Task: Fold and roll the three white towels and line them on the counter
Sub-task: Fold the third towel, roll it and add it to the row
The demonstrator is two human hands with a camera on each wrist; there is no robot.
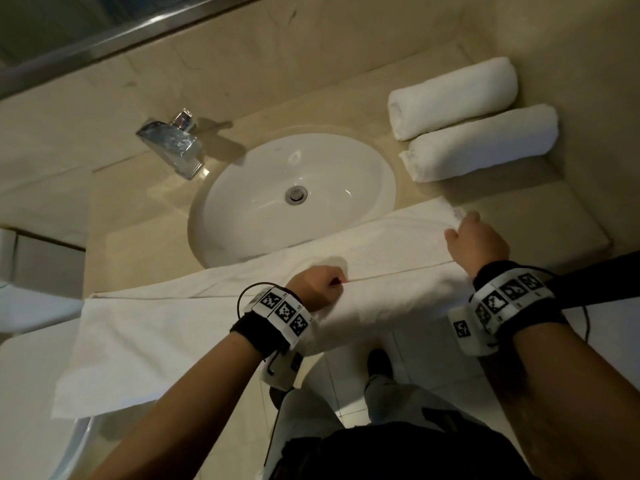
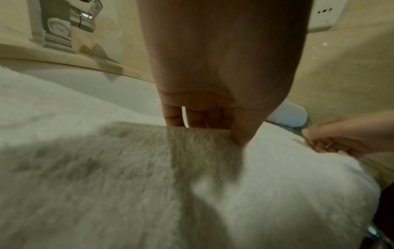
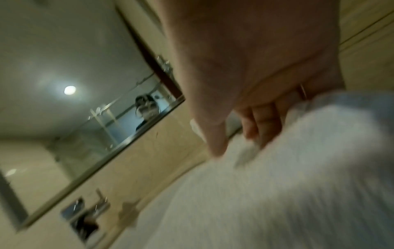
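Observation:
A long white towel (image 1: 194, 323) lies folded lengthwise along the counter's front edge, over the sink's near rim; its left end hangs past the counter. My left hand (image 1: 320, 284) pinches the towel's folded edge near the middle, seen close up in the left wrist view as fingers (image 2: 215, 118) curled over thick pile (image 2: 127, 185). My right hand (image 1: 476, 237) grips the towel's right end by its label corner; the right wrist view shows its fingers (image 3: 262, 121) curled into blurred white cloth (image 3: 298, 168). Two rolled white towels (image 1: 453, 97) (image 1: 481, 147) lie side by side at the counter's back right.
An oval white sink (image 1: 294, 192) sits in the beige stone counter (image 1: 138, 216), with a chrome tap (image 1: 173, 140) behind it to the left. A mirror edge (image 1: 104, 39) runs along the back wall. A white fixture (image 1: 31, 375) stands at lower left. My legs and tiled floor show below.

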